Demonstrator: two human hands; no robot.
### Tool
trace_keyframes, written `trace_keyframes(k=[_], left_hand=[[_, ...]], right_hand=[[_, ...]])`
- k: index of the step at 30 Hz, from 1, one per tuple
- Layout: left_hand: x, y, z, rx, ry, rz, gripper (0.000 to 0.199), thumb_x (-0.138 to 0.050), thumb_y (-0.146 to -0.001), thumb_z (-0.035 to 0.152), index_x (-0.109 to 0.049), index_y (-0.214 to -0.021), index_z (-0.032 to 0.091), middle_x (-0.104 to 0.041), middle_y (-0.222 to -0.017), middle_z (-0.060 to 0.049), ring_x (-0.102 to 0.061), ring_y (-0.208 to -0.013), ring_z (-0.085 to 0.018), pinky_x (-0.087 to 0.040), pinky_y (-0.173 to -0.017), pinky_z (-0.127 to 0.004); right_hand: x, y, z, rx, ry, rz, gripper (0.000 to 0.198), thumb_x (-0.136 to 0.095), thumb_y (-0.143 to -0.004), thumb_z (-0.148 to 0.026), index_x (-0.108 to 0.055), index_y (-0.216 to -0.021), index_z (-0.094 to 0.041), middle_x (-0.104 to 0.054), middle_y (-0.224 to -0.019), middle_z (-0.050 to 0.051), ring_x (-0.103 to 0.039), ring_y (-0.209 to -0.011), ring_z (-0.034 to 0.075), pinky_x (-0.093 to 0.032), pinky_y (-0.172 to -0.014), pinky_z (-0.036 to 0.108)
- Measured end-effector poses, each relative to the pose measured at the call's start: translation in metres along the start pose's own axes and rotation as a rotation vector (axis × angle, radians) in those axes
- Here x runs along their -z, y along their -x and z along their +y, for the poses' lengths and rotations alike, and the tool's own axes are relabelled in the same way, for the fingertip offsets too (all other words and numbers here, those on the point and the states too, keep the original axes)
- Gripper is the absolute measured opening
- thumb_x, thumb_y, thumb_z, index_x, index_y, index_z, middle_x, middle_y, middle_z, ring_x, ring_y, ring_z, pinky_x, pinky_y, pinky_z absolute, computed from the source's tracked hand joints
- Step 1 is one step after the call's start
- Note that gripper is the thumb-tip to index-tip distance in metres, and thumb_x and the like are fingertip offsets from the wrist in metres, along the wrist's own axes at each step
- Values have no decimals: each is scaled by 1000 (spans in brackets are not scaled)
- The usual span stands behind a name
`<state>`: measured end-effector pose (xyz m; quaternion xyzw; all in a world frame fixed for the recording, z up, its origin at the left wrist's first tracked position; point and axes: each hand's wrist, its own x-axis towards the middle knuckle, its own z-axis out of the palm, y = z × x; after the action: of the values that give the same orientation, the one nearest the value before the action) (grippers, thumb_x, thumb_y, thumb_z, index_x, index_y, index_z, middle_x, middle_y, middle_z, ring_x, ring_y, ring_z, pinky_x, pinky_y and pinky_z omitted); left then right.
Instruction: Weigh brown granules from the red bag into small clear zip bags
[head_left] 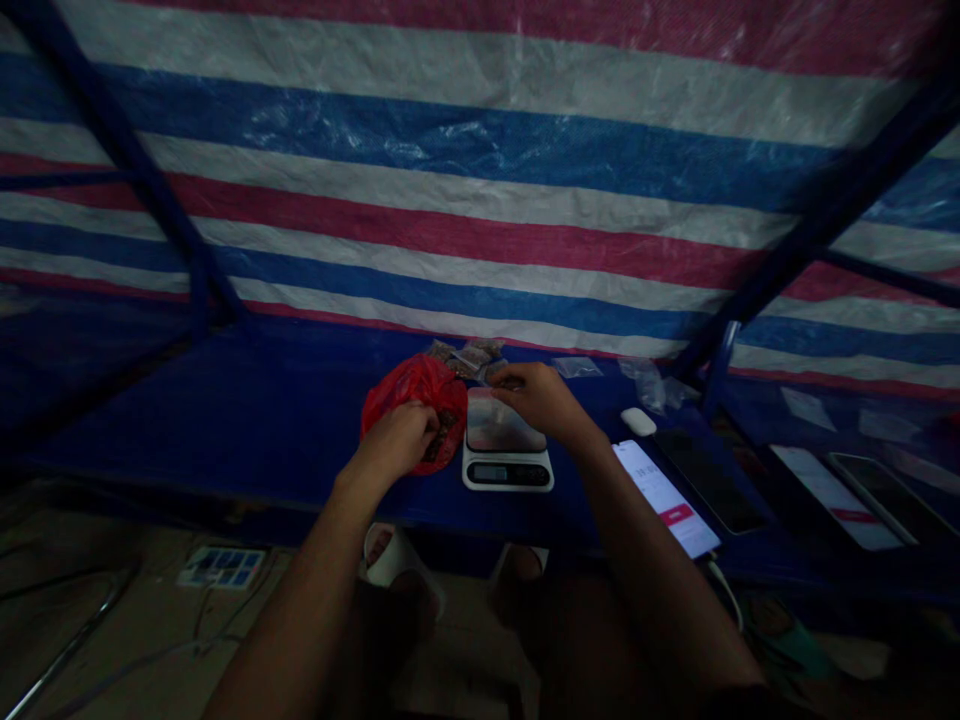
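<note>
Bare forearms [311, 585] reach over the blue tabletop [277, 400] from 6 o'clock; taking the digital scale [508, 442] as the dial's centre, the red plastic bag [394, 395] stands just beside it at 9 o'clock, mouth open, with dark brown pieces [445, 430] inside. Filled clear packets [478, 355] lie heaped at 11 o'clock; a flat clear bag [577, 367], apparently unfilled, lies near 1 o'clock, and crumpled clear plastic [646, 385] at 2. Portioning looks partly done, judging by those packets; the pieces left in the red bag suggest more remains. The person's left hand [409, 430] curls its fingers into the red bag; whether they pinch anything cannot be told. The right hand [534, 395] brings thumb and fingers together over the scale's far edge; something brown shows at the tips, though whether it is gripped is unclear.
</note>
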<state>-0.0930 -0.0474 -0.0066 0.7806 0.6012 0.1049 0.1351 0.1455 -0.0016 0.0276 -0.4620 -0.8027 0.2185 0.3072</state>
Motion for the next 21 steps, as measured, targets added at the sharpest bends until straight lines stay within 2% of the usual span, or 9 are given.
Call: trace_keyframes(k=[12,21], left_hand=[[1,-2,-7,-20,44,28,17,-62,-88,14,-77,-96,17,-78,-105,-12,-72,-98,-25,-50,-84,-33],[-2,-3,-18,-67,99,98,17,-64,-84,12,-78,-91,20,-79,-99,-9,-73,-91,-24,-51,-82,-32]], right_hand=[[1,0,3,4,-40,7,14,-72,-86,-13,-79,-97,-18,-80,-98,7,-76,-88,22,-55,-80,29],[-2,-3,9,6,-34,14,16,-74,-84,-13,-80,-98,-18,-80,-95,7,-75,-85,21,-54,-74,29]])
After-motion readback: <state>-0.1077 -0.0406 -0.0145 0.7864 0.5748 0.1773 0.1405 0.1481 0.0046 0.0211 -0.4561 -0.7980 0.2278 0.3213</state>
